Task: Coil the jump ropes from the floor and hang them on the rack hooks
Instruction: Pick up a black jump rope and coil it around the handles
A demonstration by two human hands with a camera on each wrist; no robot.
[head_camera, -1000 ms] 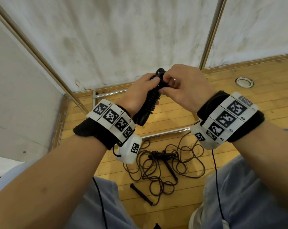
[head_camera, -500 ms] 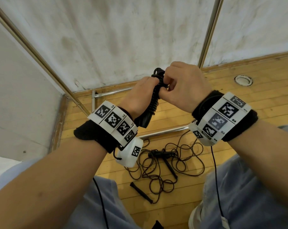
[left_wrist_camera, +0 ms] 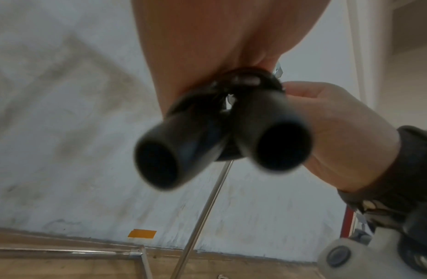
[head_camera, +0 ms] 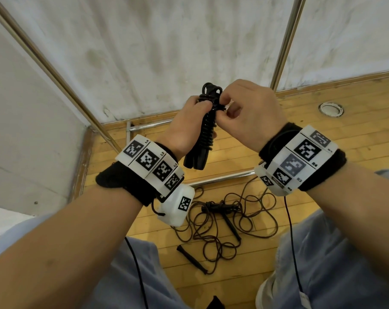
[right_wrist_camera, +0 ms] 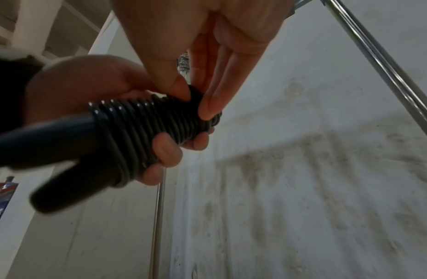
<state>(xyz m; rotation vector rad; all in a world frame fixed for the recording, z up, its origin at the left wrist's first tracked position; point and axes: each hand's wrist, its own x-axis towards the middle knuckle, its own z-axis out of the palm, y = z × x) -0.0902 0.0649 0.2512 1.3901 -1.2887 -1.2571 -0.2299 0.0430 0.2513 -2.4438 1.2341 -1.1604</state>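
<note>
Wrapped jump rope (head_camera: 208, 128) is held up at chest level in front of the white wall (head_camera: 166, 52), directly above the loose ropes (head_camera: 224, 221) still tangled on the wooden floor (head_camera: 322, 139). Left hand (head_camera: 184, 128) has its grip clenched round the cord-wound middle of the bundle, both black handles (left_wrist_camera: 222, 143) pointing down out of the fist. Right hand (head_camera: 249, 117) pinches the cord at the top of the wrapped jump rope, thumb and fingertips (right_wrist_camera: 207, 109) on the last turns beside the small end loop (head_camera: 211, 89). Judgement: the tail is being tucked or knotted, not yet secured. Risks from here: (1) if the right-hand pinch lets go before the tail is locked, the springy cord could unwind down the handles, and the coil would have to be redone; (2) the two handles splay apart below the windings, so a slack left-hand grip could let one slide out and loosen every turn; (3) the end loop looks small; if pulled tighter it may not pass over a rack hook, and no hook can be made out in these views; (4) the loose ropes lie just above the person's knees in the head view, near the rack's lower bar (head_camera: 222, 178), so stepping toward the rack could snag a foot or drag the tangle tighter.
</note>
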